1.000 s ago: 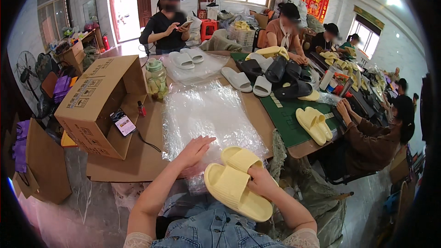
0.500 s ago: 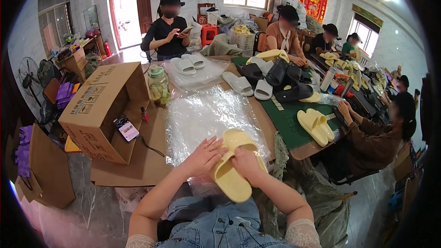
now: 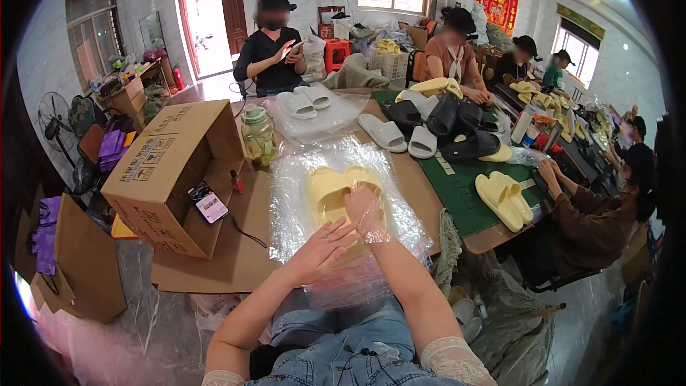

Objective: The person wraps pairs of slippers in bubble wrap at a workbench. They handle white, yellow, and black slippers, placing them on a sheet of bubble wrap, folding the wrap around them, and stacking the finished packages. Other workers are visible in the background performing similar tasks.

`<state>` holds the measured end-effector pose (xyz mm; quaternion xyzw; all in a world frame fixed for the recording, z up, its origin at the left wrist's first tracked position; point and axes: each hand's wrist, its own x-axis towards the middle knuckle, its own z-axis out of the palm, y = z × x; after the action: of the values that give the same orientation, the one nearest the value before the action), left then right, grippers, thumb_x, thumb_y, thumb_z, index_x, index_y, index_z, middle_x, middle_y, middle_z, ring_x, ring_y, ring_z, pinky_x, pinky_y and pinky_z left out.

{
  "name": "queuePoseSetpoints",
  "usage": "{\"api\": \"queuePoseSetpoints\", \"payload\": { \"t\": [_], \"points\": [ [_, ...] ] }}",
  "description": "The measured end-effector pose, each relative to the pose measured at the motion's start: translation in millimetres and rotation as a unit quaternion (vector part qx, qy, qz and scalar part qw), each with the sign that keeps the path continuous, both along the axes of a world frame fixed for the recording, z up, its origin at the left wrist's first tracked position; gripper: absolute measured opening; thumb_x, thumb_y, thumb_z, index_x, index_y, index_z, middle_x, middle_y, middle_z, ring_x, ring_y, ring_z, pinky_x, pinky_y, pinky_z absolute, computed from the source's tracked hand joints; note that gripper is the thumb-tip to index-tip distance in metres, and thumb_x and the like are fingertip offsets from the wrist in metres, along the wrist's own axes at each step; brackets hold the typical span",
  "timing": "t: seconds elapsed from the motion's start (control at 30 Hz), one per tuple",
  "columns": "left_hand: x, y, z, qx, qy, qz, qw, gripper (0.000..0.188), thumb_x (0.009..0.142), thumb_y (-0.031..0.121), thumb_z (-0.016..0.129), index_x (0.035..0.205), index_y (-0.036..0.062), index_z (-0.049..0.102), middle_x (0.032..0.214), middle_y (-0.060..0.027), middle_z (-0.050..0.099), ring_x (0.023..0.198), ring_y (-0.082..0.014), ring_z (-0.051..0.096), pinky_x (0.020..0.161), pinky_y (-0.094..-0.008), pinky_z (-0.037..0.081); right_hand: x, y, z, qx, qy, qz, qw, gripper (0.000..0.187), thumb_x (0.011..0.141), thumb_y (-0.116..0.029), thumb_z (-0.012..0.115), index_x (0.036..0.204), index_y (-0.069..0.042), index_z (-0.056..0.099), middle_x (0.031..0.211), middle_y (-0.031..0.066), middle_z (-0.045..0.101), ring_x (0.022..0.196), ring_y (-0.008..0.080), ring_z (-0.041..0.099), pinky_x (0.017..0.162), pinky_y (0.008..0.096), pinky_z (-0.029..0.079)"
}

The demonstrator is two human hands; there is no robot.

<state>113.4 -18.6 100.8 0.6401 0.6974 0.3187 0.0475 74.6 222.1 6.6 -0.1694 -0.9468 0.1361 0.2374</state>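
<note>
We see the pair of pale yellow slide slippers lying side by side over the clear plastic bags, toes pointing away from us and heels toward the denim-clad lap, with glossy film around them. The right hand curls in at the strap of the right-hand slipper, near the inner edges of the pair, and appears to pinch it, though we cannot see the fingertips; film crosses that wrist. The left hand lies across the heel end of the left-hand slipper, fingers extended and slightly apart, with nothing visibly pinched. We judge the slippers to be moulded foam: light, springy, hard to damage and easily squeezed. The broad straps look like the surest hold, best where the two inner edges meet, so that one hand keeps the pair together. The film should be the trickier part, thin, slippery, clinging and likely to crease or tear; we would hold it flat by its near edge. Around them we have a cardboard sheet beneath, an open carton with a smartphone at its mouth on the left, and another yellow pair on the green mat to the right.
</note>
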Motion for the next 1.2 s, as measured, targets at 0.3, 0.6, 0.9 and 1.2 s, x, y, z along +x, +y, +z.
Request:
{"api": "queuePoseSetpoints", "payload": {
  "t": [0.3, 0.6, 0.9, 1.2],
  "points": [
    [-39.9, -47.5, -58.9, 0.067, -0.016, 0.299, 0.952, 0.07, 0.097, 0.042, 0.061, 0.152, 0.0033, 0.042, 0.155, -0.0272, 0.04, 0.146, -0.0418, 0.034, 0.121, -0.0477, 0.027, 60.1, -33.7, 2.2, 0.066, 0.157, 0.113, 0.979, 0.031, 0.092, -0.025, 0.066, 0.096, 0.006, 0.069, 0.113, 0.0237, 0.066, 0.089, 0.0363, 0.068, 0.077, 0.0449, 0.056],
    [-83.0, -66.5, -91.8, 0.0, -0.215, 0.468, 0.857, 0.083, 0.096, 0.045, 0.062, 0.152, -0.0077, 0.032, 0.131, -0.0316, 0.06, 0.12, -0.0436, 0.06, 0.106, -0.0475, 0.043, 208.1, 50.9, 44.6, -0.219, 0.153, 0.0, 0.964, 0.031, 0.092, -0.024, 0.074, 0.115, -0.003, 0.073, 0.1, 0.0128, 0.073, 0.09, 0.02, 0.069, 0.073, 0.0343, 0.053],
    [-76.3, -39.1, -83.9, -0.076, -0.184, 0.473, 0.858, 0.078, 0.096, 0.038, 0.061, 0.152, -0.0071, 0.031, 0.136, -0.0334, 0.057, 0.128, -0.0463, 0.055, 0.108, -0.0474, 0.043, 174.3, 87.1, -7.9, -0.285, -0.121, -0.095, 0.946, 0.07, 0.096, -0.053, 0.059, 0.138, 0.002, 0.055, 0.129, 0.0299, 0.063, 0.121, 0.0453, 0.06, 0.102, 0.0465, 0.047],
    [-73.7, -54.9, -107.0, -0.06, -0.285, 0.42, 0.86, 0.06, 0.096, 0.021, 0.056, 0.147, -0.0057, 0.041, 0.128, -0.0364, 0.059, 0.121, -0.0482, 0.058, 0.102, -0.0493, 0.046, 199.7, 58.3, -18.9, -0.367, -0.088, -0.052, 0.924, 0.05, 0.095, -0.038, 0.063, 0.112, 0.008, 0.068, 0.105, 0.0328, 0.069, 0.103, 0.0468, 0.067, 0.089, 0.0479, 0.051]
  ]
}}
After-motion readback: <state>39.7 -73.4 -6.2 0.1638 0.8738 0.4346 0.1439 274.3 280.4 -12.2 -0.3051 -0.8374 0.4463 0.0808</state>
